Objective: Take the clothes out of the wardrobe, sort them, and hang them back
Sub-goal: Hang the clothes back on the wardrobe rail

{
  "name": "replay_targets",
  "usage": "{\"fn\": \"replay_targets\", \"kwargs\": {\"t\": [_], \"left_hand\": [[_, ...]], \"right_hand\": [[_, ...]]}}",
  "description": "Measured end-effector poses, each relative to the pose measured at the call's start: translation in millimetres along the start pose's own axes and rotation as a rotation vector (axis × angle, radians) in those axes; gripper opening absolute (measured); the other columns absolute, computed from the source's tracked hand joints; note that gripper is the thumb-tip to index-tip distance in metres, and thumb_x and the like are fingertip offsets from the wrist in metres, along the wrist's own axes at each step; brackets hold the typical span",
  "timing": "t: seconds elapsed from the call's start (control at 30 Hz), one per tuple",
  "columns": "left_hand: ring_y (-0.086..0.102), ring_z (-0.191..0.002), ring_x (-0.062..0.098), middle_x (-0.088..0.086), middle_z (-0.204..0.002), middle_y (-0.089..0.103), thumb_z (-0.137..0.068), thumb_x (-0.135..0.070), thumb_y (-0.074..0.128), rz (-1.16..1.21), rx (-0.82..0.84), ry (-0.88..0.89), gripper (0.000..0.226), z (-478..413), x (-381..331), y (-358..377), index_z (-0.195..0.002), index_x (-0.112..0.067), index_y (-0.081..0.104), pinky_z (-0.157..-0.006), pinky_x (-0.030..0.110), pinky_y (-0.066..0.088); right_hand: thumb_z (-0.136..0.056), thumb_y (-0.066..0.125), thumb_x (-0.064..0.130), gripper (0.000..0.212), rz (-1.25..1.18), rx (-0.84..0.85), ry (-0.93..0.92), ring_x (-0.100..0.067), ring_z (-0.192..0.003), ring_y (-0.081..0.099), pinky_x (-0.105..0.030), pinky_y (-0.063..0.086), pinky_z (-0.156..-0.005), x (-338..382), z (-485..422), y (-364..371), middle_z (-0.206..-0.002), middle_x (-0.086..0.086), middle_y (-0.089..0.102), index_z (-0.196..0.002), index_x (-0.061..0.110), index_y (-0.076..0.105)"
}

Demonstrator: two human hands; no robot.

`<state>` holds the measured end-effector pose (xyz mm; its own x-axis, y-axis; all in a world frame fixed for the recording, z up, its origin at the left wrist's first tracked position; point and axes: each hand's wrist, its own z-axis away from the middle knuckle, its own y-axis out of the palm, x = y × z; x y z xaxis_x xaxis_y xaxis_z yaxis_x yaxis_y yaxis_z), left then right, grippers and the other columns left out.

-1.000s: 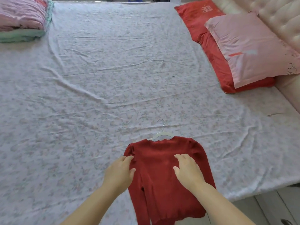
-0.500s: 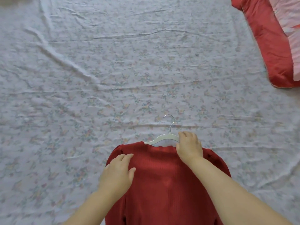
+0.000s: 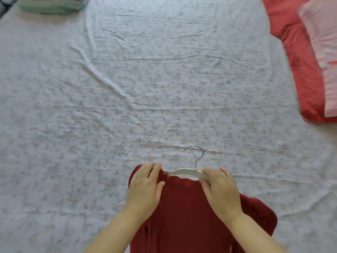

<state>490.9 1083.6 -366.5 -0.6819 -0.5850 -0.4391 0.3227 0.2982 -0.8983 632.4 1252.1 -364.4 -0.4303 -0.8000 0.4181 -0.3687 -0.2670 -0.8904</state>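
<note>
A: Progress so far?

B: One red sweater (image 3: 184, 209) lies flat on the bed (image 3: 127, 99), white hanger (image 3: 184, 171) in its neck. Left hand (image 3: 145, 189) presses the shoulder, fingers spread; right hand (image 3: 220, 190) pinches the hanger's arm.

A: Left to do?

B: Probably sorting and rehanging.

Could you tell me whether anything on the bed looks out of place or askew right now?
Only the sheet, which is creased, with one long diagonal ridge left of centre. The sweater and hanger lie flat.
</note>
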Motion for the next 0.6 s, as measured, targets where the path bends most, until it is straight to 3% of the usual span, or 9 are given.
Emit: {"fn": "replay_targets", "kwargs": {"t": [0.1, 0.2, 0.3, 0.4, 0.47, 0.53, 0.6], "left_hand": [[0.053, -0.097, 0.01, -0.008, -0.103, 0.063, -0.08, -0.037, 0.046, -0.015, -0.077, 0.006, 0.043, 9.1, -9.8, -33.3, -0.116, -0.017, 0.059, -0.084, 0.041, 0.052], [0.054, -0.091, 0.004, -0.017, -0.094, 0.063, -0.081, -0.04, 0.039, -0.054, -0.109, 0.023, 0.04, 29.0, -10.5, -72.6, -0.114, -0.027, 0.058, -0.084, 0.041, 0.051], [0.06, -0.074, 0.002, -0.02, -0.075, 0.062, -0.082, -0.04, 0.039, -0.082, -0.148, 0.019, 0.035, 62.6, -1.6, -109.3, -0.109, -0.033, 0.06, -0.086, 0.039, 0.051], [0.059, -0.071, 0.004, -0.018, -0.075, 0.063, -0.082, -0.038, 0.042, -0.07, -0.244, -0.019, 0.03, 100.2, 11.5, -142.7, -0.104, -0.034, 0.062, -0.091, 0.028, 0.04], [0.054, -0.07, 0.003, -0.017, -0.073, 0.062, -0.08, -0.035, 0.044, -0.047, -0.324, -0.077, 0.028, 126.6, 19.1, -167.1, -0.097, -0.031, 0.066, -0.084, 0.024, 0.036], [0.05, -0.073, 0.002, -0.018, -0.074, 0.063, -0.08, -0.036, 0.045, -0.024, -0.402, -0.156, 0.027, 154.7, 29.2, -192.9, -0.095, -0.031, 0.066, -0.078, 0.019, 0.042], [0.051, -0.074, 0.001, -0.019, -0.075, 0.064, -0.08, -0.037, 0.046, -0.001, -0.495, -0.23, 0.024, 186.3, 44.0, -218.3, -0.097, -0.032, 0.063, -0.072, 0.024, 0.049]], "right_hand": [[-0.078, 0.06, 0.023, 0.021, -0.042, -0.05, -0.079, -0.007, -0.067, 0.053, -0.031, 0.039, -0.091, 36.7, 6.1, -38.9, -0.07, 0.011, 0.061, -0.096, 0.025, 0.049], [-0.072, 0.065, 0.024, 0.029, -0.086, -0.071, -0.131, -0.01, -0.065, 0.055, -0.027, 0.05, -0.067, 74.8, 14.7, -71.7, -0.071, 0.011, 0.061, -0.094, 0.029, 0.048], [-0.075, 0.055, 0.035, 0.021, -0.121, -0.109, -0.181, -0.01, -0.074, 0.053, -0.02, 0.047, -0.057, 113.8, 21.6, -97.6, -0.075, 0.011, 0.064, -0.095, 0.032, 0.049], [-0.074, 0.054, 0.037, 0.021, -0.146, -0.125, -0.272, -0.01, -0.077, 0.05, -0.018, 0.043, -0.043, 159.3, 25.2, -113.1, -0.071, 0.013, 0.063, -0.094, 0.034, 0.048], [-0.073, 0.049, 0.04, 0.018, -0.147, -0.113, -0.338, -0.011, -0.077, 0.049, -0.016, 0.039, -0.039, 193.1, 28.4, -118.4, -0.067, 0.014, 0.062, -0.091, 0.036, 0.047], [-0.072, 0.047, 0.042, 0.017, -0.166, -0.105, -0.393, -0.012, -0.078, 0.049, -0.014, 0.037, -0.04, 228.7, 31.0, -122.1, -0.067, 0.015, 0.062, -0.089, 0.038, 0.046], [-0.072, 0.047, 0.042, 0.016, -0.193, -0.092, -0.463, -0.011, -0.077, 0.05, -0.013, 0.037, -0.044, 269.2, 34.7, -123.8, -0.068, 0.017, 0.062, -0.088, 0.039, 0.047]]}}
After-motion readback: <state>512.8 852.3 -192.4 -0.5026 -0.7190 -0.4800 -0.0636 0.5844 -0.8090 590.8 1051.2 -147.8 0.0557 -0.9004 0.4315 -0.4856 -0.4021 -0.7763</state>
